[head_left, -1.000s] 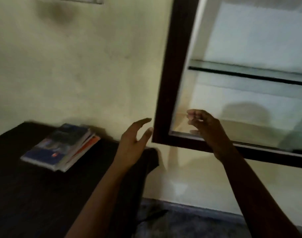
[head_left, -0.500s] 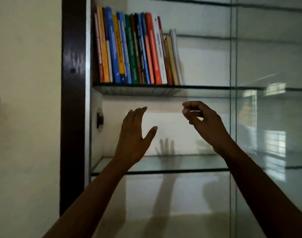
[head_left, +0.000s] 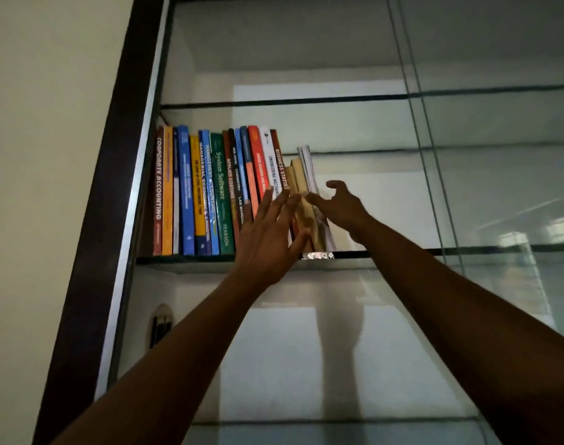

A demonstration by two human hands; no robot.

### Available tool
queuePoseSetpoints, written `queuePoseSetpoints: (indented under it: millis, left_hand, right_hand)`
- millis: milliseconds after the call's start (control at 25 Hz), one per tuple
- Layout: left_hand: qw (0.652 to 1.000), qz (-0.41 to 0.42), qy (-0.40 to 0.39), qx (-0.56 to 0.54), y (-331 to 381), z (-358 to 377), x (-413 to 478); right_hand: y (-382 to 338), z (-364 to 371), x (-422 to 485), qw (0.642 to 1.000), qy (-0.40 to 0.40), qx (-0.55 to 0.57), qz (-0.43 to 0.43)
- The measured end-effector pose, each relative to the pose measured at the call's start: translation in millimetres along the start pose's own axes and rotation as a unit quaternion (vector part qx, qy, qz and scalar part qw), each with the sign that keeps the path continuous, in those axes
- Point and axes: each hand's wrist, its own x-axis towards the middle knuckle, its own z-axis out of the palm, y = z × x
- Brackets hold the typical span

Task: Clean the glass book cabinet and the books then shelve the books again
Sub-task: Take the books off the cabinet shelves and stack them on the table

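Cabinet (head_left: 114, 187): dark frame, glass shelves. Book row (head_left: 203, 194) stands at the left end of the upper glass shelf (head_left: 184, 260), with the last few leaning. Left hand (head_left: 268, 239) flat, fingers straight over right-end spines. Right hand (head_left: 338, 207) loosely curled beside the leaners, gripping nothing. The 2 hands are close together. Best approach: brace the row, grip the leaners low, draw them out level.

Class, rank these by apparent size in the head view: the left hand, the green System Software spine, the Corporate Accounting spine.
1. left hand, helped by nearness to the camera.
2. green System Software spine.
3. Corporate Accounting spine, narrower.
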Motion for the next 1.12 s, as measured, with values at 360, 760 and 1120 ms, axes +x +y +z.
queuePoseSetpoints:
  millis: [360,760,1120]
  left_hand:
    - [0.991,0.064,0.0,0.113,-10.2,22.6,33.2]
    - [0.989,-0.056,-0.013,0.137,19.0,49.3,114.9]
    - [1.0,0.007,-0.011,-0.006,27.4,51.7,125.1]
  right_hand:
    - [51.8,-18.2,34.1,0.995,0.019,-0.085,-0.055]
    - [83.1,-29.7,38.0,0.996,0.08,0.012,-0.024]
    - [80.5,-28.2,36.4,0.997,0.061,0.011,-0.04]
